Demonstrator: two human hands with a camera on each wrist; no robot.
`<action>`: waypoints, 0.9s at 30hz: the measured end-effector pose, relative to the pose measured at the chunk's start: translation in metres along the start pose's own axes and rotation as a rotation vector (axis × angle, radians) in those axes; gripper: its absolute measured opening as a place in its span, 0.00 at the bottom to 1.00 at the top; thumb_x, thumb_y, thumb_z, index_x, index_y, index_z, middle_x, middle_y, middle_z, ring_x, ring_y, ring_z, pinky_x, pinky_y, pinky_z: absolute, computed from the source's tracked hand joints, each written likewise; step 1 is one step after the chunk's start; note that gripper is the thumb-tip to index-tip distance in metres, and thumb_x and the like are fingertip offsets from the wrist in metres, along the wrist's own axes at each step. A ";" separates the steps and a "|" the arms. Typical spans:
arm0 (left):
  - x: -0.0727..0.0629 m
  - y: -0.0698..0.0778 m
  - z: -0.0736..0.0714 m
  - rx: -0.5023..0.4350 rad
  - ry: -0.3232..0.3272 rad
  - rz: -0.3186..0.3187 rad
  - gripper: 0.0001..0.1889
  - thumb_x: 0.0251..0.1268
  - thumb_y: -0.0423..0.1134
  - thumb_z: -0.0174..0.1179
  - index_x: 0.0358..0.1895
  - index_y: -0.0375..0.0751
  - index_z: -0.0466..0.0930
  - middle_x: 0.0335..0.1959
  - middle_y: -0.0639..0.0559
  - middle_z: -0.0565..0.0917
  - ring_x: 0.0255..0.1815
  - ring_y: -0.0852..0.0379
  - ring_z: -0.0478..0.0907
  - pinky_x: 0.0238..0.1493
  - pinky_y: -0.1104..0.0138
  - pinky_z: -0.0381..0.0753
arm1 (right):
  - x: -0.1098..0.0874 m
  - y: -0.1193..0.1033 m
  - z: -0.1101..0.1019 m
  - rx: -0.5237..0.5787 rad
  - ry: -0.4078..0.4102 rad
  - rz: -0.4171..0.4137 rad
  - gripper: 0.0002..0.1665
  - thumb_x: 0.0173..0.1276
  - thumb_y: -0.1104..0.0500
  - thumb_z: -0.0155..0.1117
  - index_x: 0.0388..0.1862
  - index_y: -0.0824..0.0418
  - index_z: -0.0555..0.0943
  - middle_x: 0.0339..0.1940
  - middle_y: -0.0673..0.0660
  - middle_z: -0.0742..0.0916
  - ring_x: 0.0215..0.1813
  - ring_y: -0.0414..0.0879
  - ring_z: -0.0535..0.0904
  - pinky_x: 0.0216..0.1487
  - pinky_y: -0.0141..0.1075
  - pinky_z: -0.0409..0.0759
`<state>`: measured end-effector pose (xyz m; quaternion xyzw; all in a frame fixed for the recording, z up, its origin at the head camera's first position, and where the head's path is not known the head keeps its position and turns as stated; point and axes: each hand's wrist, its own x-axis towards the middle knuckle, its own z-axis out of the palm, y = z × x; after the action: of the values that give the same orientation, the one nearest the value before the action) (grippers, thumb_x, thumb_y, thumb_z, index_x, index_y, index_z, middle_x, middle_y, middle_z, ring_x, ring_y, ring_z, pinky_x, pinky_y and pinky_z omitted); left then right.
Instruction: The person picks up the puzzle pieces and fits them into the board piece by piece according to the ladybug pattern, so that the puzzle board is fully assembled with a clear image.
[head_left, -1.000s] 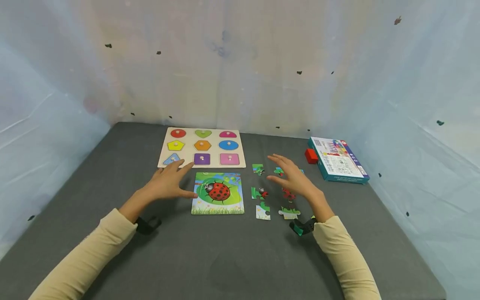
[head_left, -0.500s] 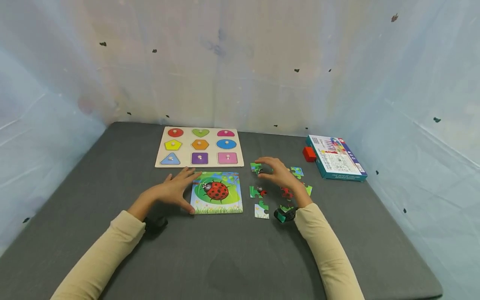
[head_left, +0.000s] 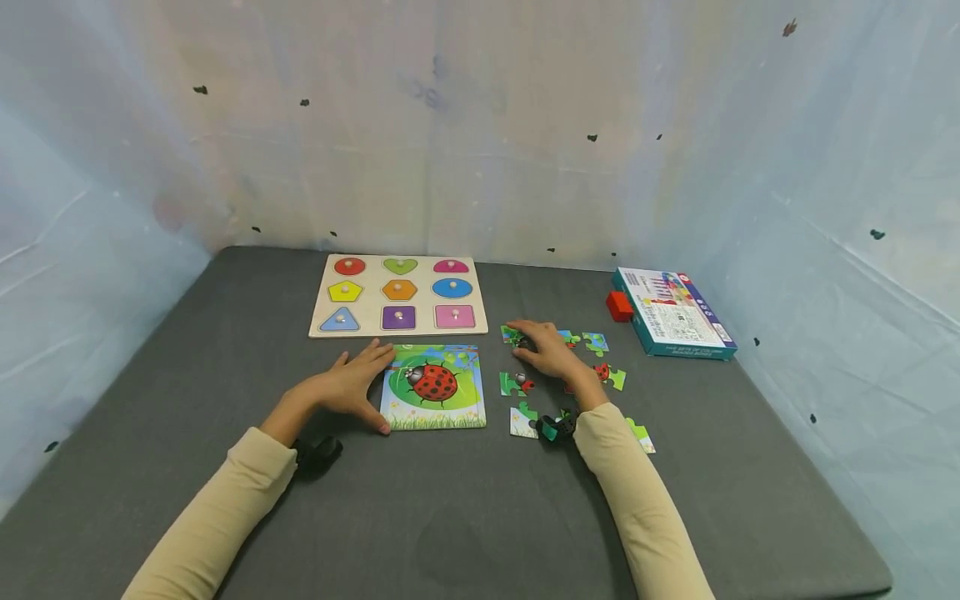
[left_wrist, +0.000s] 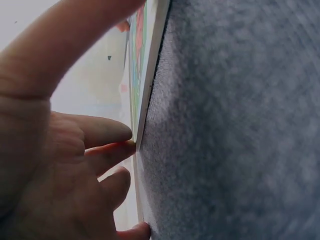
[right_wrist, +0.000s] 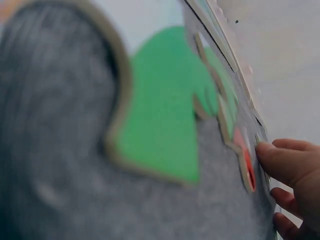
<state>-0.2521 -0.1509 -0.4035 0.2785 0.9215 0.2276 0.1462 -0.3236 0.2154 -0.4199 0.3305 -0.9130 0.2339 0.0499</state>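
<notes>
At the left edge of the ladybug picture board (head_left: 433, 408), my left hand (head_left: 345, 388) rests with thumb and fingers spread apart, touching its two left corners. The left wrist view has the fingertips right against the board's thin edge (left_wrist: 145, 100). My right hand (head_left: 553, 357) is down over a green-and-blue puzzle piece (head_left: 509, 335), index finger and thumb at opposite sides of it; the hand covers part of it. Closer to me lie a piece with the ladybug's head (head_left: 512, 384) and a white-and-green corner piece (head_left: 522, 423).
Behind the board lies a cream shape board (head_left: 371, 292) with knobbed coloured shapes. More loose puzzle pieces (head_left: 596, 342) lie around and under the right arm. At the back right are a red block (head_left: 619, 307) and a teal-sided box (head_left: 678, 321). Plastic sheeting (head_left: 525, 167) surrounds the grey table (head_left: 450, 508).
My left hand has come down and forward to the board's left corners. The right hand has moved left and down onto the puzzle piece. The camera view has shifted slightly.
</notes>
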 end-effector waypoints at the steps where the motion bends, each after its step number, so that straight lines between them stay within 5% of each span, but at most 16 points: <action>1: 0.000 0.000 0.000 0.001 0.000 -0.001 0.64 0.34 0.59 0.75 0.72 0.31 0.46 0.74 0.35 0.45 0.74 0.37 0.32 0.62 0.34 0.34 | 0.000 0.000 0.001 -0.009 0.006 0.005 0.28 0.67 0.63 0.59 0.64 0.69 0.68 0.64 0.69 0.72 0.65 0.61 0.65 0.64 0.48 0.57; 9: 0.002 0.000 0.000 0.030 0.008 0.012 0.63 0.35 0.60 0.74 0.72 0.30 0.47 0.74 0.35 0.45 0.74 0.38 0.34 0.63 0.35 0.34 | 0.001 0.001 0.004 -0.017 0.052 0.079 0.22 0.67 0.61 0.60 0.59 0.65 0.74 0.60 0.67 0.74 0.61 0.62 0.66 0.60 0.56 0.60; 18: 0.000 -0.003 0.002 0.024 0.017 0.031 0.63 0.36 0.61 0.73 0.72 0.30 0.48 0.74 0.35 0.46 0.73 0.36 0.36 0.63 0.35 0.35 | -0.002 -0.001 0.002 0.045 0.032 0.099 0.22 0.68 0.60 0.58 0.60 0.65 0.73 0.59 0.67 0.72 0.59 0.61 0.66 0.59 0.49 0.62; 21: -0.001 -0.004 0.002 0.033 0.013 0.025 0.63 0.36 0.62 0.72 0.72 0.31 0.47 0.74 0.36 0.46 0.73 0.36 0.37 0.63 0.35 0.35 | 0.001 -0.009 -0.001 0.081 0.041 0.067 0.22 0.68 0.60 0.58 0.60 0.65 0.73 0.58 0.67 0.73 0.60 0.61 0.65 0.60 0.50 0.62; 27: -0.001 -0.005 0.003 0.036 0.008 0.017 0.63 0.37 0.63 0.72 0.72 0.32 0.48 0.74 0.37 0.46 0.73 0.36 0.38 0.64 0.36 0.35 | 0.017 -0.038 -0.001 0.087 0.079 -0.129 0.20 0.66 0.64 0.60 0.57 0.67 0.75 0.55 0.67 0.74 0.58 0.60 0.66 0.59 0.55 0.60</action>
<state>-0.2524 -0.1542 -0.4081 0.2880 0.9237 0.2134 0.1356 -0.3130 0.1808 -0.3997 0.3809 -0.8762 0.2823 0.0865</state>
